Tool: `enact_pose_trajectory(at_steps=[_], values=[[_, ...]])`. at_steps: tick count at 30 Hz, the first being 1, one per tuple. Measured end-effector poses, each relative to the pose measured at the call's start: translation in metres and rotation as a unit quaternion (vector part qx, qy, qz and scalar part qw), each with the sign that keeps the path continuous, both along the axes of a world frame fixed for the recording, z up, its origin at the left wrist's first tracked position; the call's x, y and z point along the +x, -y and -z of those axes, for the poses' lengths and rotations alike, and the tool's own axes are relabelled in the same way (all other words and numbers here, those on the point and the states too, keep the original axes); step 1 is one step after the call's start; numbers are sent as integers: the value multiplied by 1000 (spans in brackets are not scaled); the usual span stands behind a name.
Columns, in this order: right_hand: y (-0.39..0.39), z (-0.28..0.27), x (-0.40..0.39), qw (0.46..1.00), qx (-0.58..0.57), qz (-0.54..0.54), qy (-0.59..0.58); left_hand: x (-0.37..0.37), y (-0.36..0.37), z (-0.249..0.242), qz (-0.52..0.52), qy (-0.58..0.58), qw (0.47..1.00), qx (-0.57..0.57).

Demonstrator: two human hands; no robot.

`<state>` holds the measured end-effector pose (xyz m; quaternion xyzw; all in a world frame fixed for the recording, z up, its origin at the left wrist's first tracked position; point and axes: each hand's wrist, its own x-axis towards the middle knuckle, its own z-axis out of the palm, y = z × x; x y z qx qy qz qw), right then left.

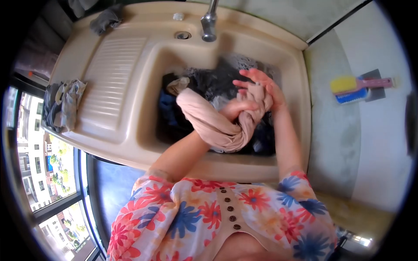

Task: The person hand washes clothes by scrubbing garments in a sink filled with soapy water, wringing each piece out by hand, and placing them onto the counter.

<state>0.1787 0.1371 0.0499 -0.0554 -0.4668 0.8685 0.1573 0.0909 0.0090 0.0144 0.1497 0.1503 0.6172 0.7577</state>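
A long pale pink cloth (202, 115), twisted like a rope, loops over the sink. My left hand (239, 108) is closed around its twisted part. At the upper end of the twist, my right hand (269, 89) holds the cloth against the palm, with several fingers stretched out loosely to the left. Below both hands, dark wet laundry (211, 82) lies in the sink basin (289, 117), with suds and water around it. A beige piece of cloth (177, 86) sits among the dark pieces on the left. The pink cloth and my arms hide part of the laundry.
A metal faucet (209, 26) stands over the basin's back edge. On the left, a ribbed washboard (115, 82) has bunched cloths (65, 104) at its outer edge. A dark grey cloth (106, 19) lies at the back left. Scrub brushes (355, 87) are on the right.
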Motion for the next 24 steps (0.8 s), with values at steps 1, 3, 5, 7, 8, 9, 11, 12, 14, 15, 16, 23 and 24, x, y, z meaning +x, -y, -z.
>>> enact_pose_trajectory(at_steps=[1, 3, 5, 7, 8, 9, 11, 12, 14, 15, 16, 23, 24], values=[[-3, 4, -1, 999, 33, -34, -25, 3, 2, 1, 7, -4, 1000, -24], [-9, -4, -8, 980, 176, -85, 27, 2, 8, -12, -16, -38, 999, 18], [0, -11, -18, 966, 210, -38, 144, 1, 5, -7, -36, -127, 991, 33], [5, 8, -30, 954, 214, 65, 201, 3, -2, 5, -70, -236, 969, -23], [2, 27, -35, 945, 219, 90, 224, 1, -7, 17, -66, -292, 952, -60], [-3, 45, -38, 936, 224, 117, 245, -3, -10, 31, -62, -349, 930, -96], [-5, 63, -47, 919, 221, 166, 279, -14, -14, 37, -60, -454, 881, -119], [-5, 67, -49, 908, 242, 186, 288, -18, -17, 39, -68, -450, 887, -82], [-8, 76, -49, 880, 279, 229, 308, -20, -22, 49, -78, -438, 895, -6], [-11, 82, -48, 877, 300, 228, 297, -18, -23, 54, -121, -473, 872, -27], [-12, 89, -47, 872, 310, 248, 287, -15, -22, 58, -164, -506, 846, -48], [11, 102, -58, 856, 305, 330, 256, -24, -14, 47, -141, -422, 895, 5], [-6, 132, -61, 845, 343, 315, 261, -23, -13, 46, -123, -415, 901, -4]])
